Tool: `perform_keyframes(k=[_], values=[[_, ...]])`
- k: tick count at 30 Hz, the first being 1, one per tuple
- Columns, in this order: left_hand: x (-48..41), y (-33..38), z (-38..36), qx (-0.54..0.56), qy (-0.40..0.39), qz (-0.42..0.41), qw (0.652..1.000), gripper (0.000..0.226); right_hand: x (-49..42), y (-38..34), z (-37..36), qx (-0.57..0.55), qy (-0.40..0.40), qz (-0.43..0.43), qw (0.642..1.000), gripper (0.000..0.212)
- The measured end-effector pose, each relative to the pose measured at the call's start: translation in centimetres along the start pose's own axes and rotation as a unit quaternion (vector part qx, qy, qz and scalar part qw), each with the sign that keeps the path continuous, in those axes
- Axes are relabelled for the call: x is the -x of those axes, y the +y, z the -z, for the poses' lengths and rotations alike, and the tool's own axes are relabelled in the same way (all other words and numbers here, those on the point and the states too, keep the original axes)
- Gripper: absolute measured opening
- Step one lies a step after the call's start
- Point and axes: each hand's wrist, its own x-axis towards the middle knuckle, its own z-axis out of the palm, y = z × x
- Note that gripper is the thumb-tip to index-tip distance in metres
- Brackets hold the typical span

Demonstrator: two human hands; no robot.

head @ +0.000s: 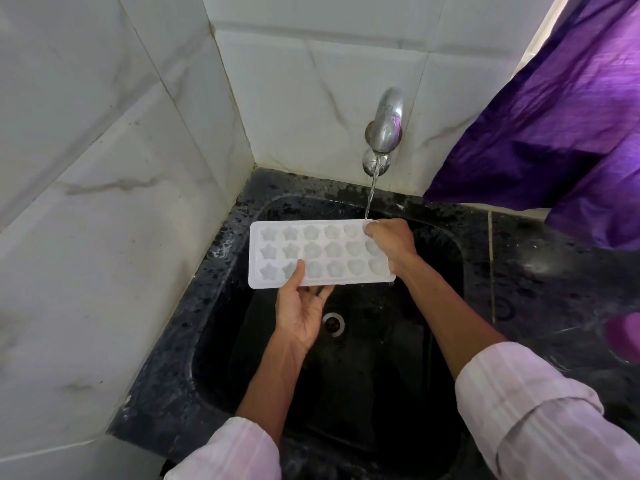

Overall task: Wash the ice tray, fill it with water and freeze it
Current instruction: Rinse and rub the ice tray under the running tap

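Soft daylight entered upper right by the purple curtain (554, 116); wide-angle distortion bent the wall tiles (86, 168); corners blurred.

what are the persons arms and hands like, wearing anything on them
Both arms wear pale pink, faintly striped shirt sleeves, the left sleeve and right sleeve pushed up so the forearms are bare. The left hand and right hand are bare too: no gloves, and no watch, bracelet or ring shows.
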Motion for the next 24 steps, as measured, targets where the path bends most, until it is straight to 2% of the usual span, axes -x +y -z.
perform_keyframes(k=[2,4,7,12,18,21,24], values=[[-0.1,0.3,-0.2,-0.005,0.001,-0.001,1.000,0.055,-0.1,-0.5,0.0,-0.003,-0.008,-0.002,1.000,0.020],[-0.3,0.5,-0.4,0.004,0.001,-0.010,1.000,0.057,0.0,-0.8,0.2,-0.054,-0.039,-0.026,0.997,0.007],[-0.9,0.7,-0.7,0.039,0.016,-0.027,0.999,0.054,0.1,-0.6,0.5,-0.134,-0.086,-0.040,0.986,0.019],[-1.8,1.0,-1.1,0.073,0.027,-0.040,0.996,0.054,0.2,0.9,0.0,-0.116,-0.138,-0.017,0.983,0.020],[-1.6,0.7,-1.0,0.033,0.024,-0.018,0.999,0.049,0.1,1.5,-0.6,-0.141,-0.073,-0.055,0.986,0.005],[-1.2,0.4,-0.9,0.028,0.028,-0.008,0.999,0.047,0.2,2.1,-0.6,-0.111,-0.037,-0.037,0.992,0.006],[-1.1,0.4,-0.9,0.025,0.028,-0.006,0.999,0.045,0.4,2.6,-0.4,-0.127,-0.021,-0.038,0.991,0.008]])
